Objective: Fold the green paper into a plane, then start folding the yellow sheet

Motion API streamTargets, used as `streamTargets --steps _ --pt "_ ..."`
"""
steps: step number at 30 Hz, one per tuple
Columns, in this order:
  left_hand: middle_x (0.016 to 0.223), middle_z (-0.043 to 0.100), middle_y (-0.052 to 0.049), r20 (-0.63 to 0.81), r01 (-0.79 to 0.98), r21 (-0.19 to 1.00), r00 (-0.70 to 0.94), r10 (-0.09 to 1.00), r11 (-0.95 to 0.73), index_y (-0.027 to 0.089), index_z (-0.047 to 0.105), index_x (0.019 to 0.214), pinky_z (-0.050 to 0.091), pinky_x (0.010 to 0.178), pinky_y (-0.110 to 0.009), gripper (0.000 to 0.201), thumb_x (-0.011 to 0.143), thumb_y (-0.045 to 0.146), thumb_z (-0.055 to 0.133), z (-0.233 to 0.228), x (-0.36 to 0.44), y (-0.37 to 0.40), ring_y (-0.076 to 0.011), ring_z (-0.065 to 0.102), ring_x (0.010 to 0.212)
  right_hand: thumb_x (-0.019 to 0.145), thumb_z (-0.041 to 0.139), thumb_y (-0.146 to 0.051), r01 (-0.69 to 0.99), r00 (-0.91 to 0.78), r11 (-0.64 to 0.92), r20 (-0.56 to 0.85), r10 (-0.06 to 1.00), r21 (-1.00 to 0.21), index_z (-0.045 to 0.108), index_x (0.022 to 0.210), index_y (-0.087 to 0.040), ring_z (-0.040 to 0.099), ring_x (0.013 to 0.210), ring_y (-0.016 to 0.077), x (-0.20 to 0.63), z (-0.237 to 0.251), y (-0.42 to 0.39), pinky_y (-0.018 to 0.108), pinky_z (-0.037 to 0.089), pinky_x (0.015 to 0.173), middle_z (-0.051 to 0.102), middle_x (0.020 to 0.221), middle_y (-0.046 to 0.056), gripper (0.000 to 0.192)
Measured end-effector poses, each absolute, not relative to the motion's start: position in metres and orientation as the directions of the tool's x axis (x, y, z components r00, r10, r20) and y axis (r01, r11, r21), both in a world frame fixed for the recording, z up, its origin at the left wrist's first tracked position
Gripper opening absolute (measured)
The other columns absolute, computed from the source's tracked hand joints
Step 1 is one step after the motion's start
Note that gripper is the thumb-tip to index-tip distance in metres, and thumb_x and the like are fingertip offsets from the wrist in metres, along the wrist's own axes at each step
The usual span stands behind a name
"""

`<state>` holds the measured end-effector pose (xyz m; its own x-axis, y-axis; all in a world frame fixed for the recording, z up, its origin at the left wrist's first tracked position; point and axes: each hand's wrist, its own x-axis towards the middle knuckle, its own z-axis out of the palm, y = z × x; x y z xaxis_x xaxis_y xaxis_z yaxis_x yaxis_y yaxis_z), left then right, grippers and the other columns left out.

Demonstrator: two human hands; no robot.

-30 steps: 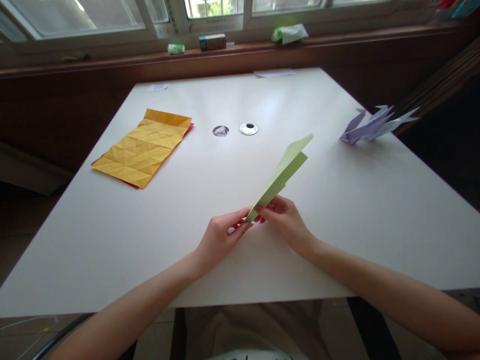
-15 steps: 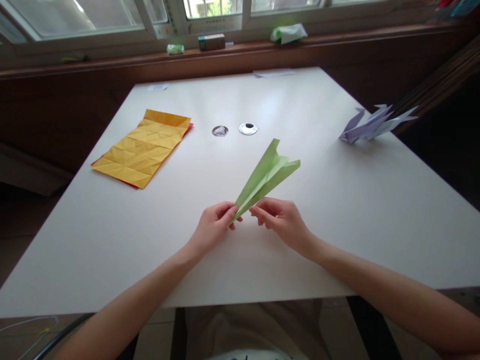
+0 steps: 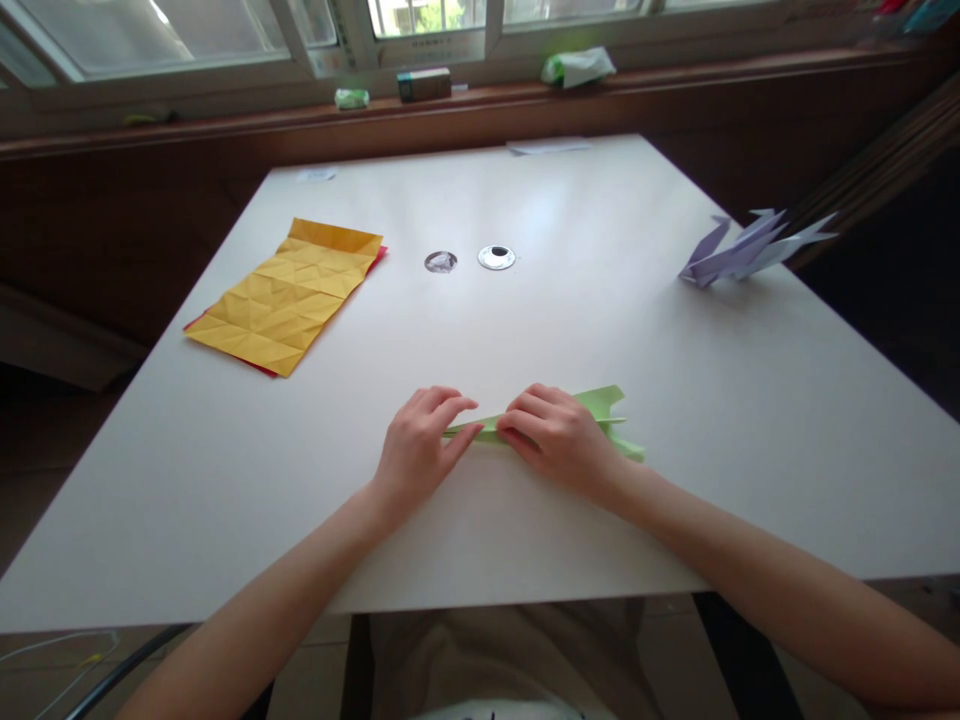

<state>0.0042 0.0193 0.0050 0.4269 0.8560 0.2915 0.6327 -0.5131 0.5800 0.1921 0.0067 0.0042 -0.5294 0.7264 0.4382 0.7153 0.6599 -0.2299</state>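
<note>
A light green folded paper plane point(image 3: 600, 402) lies low on the white table in front of me, its narrow tip to the left and its wide, notched end to the right. My right hand point(image 3: 551, 430) covers its middle, with thumb and fingers closed on the fold. Around the narrow tip is my left hand point(image 3: 427, 435), its thumb and forefinger apart on either side of the paper. Part of the tip is hidden behind that hand.
A creased yellow sheet point(image 3: 281, 300) over a red one lies on the left of the table point(image 3: 225, 500). Two round table fittings point(image 3: 441, 262) sit mid-table. Purple folded paper figures point(image 3: 720, 258) stand by the right edge. Small packs point(image 3: 424, 85) line the windowsill.
The paper plane has come down from a raised, slanting hold to lie nearly level, pointing left. My right hand has moved onto its middle, and my left fingers have parted at the tip.
</note>
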Motion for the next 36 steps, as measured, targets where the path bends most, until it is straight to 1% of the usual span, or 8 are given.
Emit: streamTargets --steps 2,5,11,17,20,26,31,36 --pt "0.088 0.061 -0.004 0.352 0.603 0.515 0.499 0.792 -0.609 0.019 0.061 0.088 0.044 0.076 -0.028 0.012 0.082 0.026 0.054 0.000 0.006 0.018 -0.0163 0.053 0.085 0.085 0.046 -0.020 0.738 -0.520 0.630 0.391 0.759 -0.241 0.061 0.071 -0.016 0.050 0.069 0.0147 0.190 0.002 0.005 0.026 0.039 0.064 0.060 0.068 0.004 0.021" --pt "0.081 0.060 -0.002 0.312 0.578 0.514 0.561 0.766 -0.633 0.019 0.060 0.080 0.044 0.072 -0.026 0.010 0.083 0.021 0.052 -0.006 0.009 0.018 -0.0147 0.053 0.079 0.086 0.045 -0.021 0.758 -0.518 0.600 0.323 0.792 -0.255 0.062 0.075 -0.016 0.051 0.070 0.0149 0.189 0.002 0.003 0.026 0.040 0.065 0.060 0.072 0.004 0.021" --pt "0.080 0.058 -0.001 0.227 0.595 0.583 0.535 0.814 -0.554 0.019 0.060 0.078 0.043 0.072 -0.026 0.008 0.082 0.018 0.054 -0.007 0.010 0.023 -0.0140 0.053 0.079 0.086 0.045 -0.017 0.779 -0.527 0.567 0.210 0.823 -0.268 0.063 0.080 -0.016 0.053 0.074 0.0148 0.190 0.007 0.006 0.025 0.039 0.066 0.060 0.076 0.004 0.019" --pt "0.077 0.058 0.001 0.125 0.587 0.672 0.510 0.851 -0.450 0.019 0.061 0.074 0.043 0.067 -0.023 0.005 0.077 0.016 0.059 -0.001 -0.002 0.030 -0.0120 0.054 0.072 0.082 0.053 -0.017 0.810 -0.488 0.506 0.136 0.862 -0.298 0.061 0.075 -0.018 0.054 0.072 0.0133 0.200 0.010 0.013 0.023 0.035 0.058 0.062 0.077 0.001 0.011" --pt "0.077 0.059 0.000 0.105 0.597 0.676 0.502 0.858 -0.432 0.019 0.061 0.074 0.043 0.066 -0.023 0.006 0.077 0.017 0.057 0.002 -0.008 0.033 -0.0118 0.055 0.071 0.081 0.052 -0.014 0.821 -0.475 0.498 0.152 0.867 -0.279 0.061 0.072 -0.018 0.054 0.071 0.0126 0.203 0.010 0.016 0.023 0.033 0.058 0.063 0.077 0.001 0.013" --pt "0.078 0.057 -0.001 0.077 0.655 0.600 0.524 0.848 -0.459 0.018 0.060 0.075 0.043 0.064 -0.024 0.011 0.079 0.018 0.050 0.007 -0.013 0.037 -0.0127 0.053 0.071 0.081 0.053 -0.014 0.836 -0.441 0.491 0.233 0.867 -0.245 0.062 0.067 -0.018 0.052 0.067 0.0126 0.207 0.008 0.021 0.024 0.033 0.059 0.063 0.073 0.000 0.017" --pt "0.078 0.056 -0.002 0.036 0.704 0.526 0.542 0.840 -0.477 0.017 0.058 0.074 0.043 0.064 -0.025 0.011 0.079 0.017 0.048 0.012 -0.016 0.039 -0.0138 0.052 0.071 0.081 0.052 -0.015 0.839 -0.433 0.488 0.245 0.867 -0.242 0.063 0.067 -0.018 0.052 0.067 0.0131 0.208 0.008 0.021 0.025 0.032 0.059 0.063 0.072 0.000 0.018" --pt "0.078 0.055 -0.002 0.007 0.716 0.482 0.574 0.819 -0.506 0.017 0.057 0.075 0.042 0.064 -0.025 0.013 0.079 0.016 0.045 0.018 -0.020 0.039 -0.0143 0.052 0.072 0.081 0.054 -0.016 0.841 -0.432 0.482 0.232 0.872 -0.247 0.063 0.069 -0.018 0.053 0.068 0.0131 0.208 0.008 0.022 0.025 0.033 0.060 0.063 0.074 0.000 0.016"
